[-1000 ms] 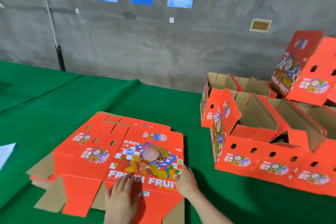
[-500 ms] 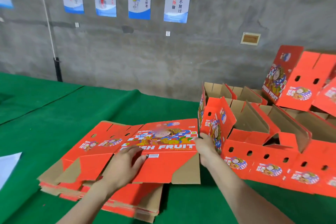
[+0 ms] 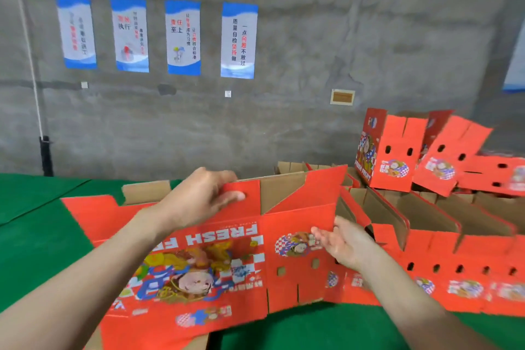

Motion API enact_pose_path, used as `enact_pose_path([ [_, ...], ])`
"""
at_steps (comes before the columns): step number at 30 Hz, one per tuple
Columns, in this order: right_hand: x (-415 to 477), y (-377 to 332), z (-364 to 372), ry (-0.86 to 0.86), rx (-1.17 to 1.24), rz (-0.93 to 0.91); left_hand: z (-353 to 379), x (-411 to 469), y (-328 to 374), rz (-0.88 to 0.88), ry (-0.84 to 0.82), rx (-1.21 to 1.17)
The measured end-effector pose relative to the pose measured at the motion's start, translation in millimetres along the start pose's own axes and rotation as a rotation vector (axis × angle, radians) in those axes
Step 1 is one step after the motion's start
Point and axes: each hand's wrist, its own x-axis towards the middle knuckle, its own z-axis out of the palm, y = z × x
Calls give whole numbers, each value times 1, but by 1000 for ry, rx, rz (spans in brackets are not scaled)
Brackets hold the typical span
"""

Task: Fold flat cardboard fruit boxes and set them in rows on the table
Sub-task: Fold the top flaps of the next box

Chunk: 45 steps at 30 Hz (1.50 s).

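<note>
The person holds a half-opened red box (image 3: 227, 273) up over the green tabletop (image 3: 34, 236) at the centre of view, its "FRESH" print upside down. The left hand (image 3: 204, 199) grasps a top flap at 12 o'clock, thumb in front and fingers curled over the edge. The right hand (image 3: 345, 244), fingers straight and released, lies against the side panel at 3 o'clock. Folded boxes (image 3: 454, 264) crowd the tabletop further toward 3 o'clock.

Box (image 3: 216, 273): cardboard, printed red outside, raw brown inside; table (image 3: 37, 236): matt green cloth; wall (image 3: 312, 37): rough concrete.
</note>
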Motion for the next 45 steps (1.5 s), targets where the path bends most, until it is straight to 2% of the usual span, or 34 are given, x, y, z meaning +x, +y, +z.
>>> enact_pose_path([
  [2, 0, -6, -20, 68, -7, -74, 12, 18, 13, -16, 4, -19],
  [3, 1, -10, -29, 115, -27, -171, 20, 27, 20, -29, 2, -24],
  [6, -7, -20, -49, 252, -281, -722, 47, 48, 45, -39, 3, -48],
  [7, -13, -22, -53, 243, -413, -890, 58, 54, 56, -19, 4, -52],
  [9, -25, -21, -56, 132, -680, -1012, 80, 63, 80, 29, -8, -24],
  [11, -32, -17, -62, 68, -891, -997, 100, 71, 104, 47, -5, -17],
  [14, -36, -18, -79, 74, -953, -882, 118, 81, 130, 21, 22, -72],
  [16, -39, -22, -91, 118, -986, -821, 125, 86, 144, -1, 12, -116],
  [20, -43, -30, -110, 250, -1079, -886, 134, 94, 165, 11, -77, -164],
  [22, -47, -35, -119, 206, -1129, -794, 136, 97, 172, 43, -115, -175],
  [24, -51, -37, -127, 83, -1131, -676, 137, 100, 174, 63, -123, -178],
  [26, -51, -36, -131, 4, -1162, -636, 136, 101, 177, 92, -163, -141],
  [30, -48, -33, -141, 23, -1173, -638, 110, 96, 170, 155, -276, -105],
  [33, -49, -38, -163, 14, -1207, -621, 64, 87, 139, 35, -245, -263],
  [37, -56, -55, -185, -80, -1092, -622, 35, 68, 93, -179, -180, -601],
  [41, -60, -65, -200, -151, -1061, -618, 67, 48, 75, -424, 10, -793],
  [43, -63, -68, -210, -164, -1060, -613, 84, 36, 72, -490, 8, -887],
  [45, -67, -71, -221, -185, -1066, -619, 99, 26, 72, -530, -65, -902],
])
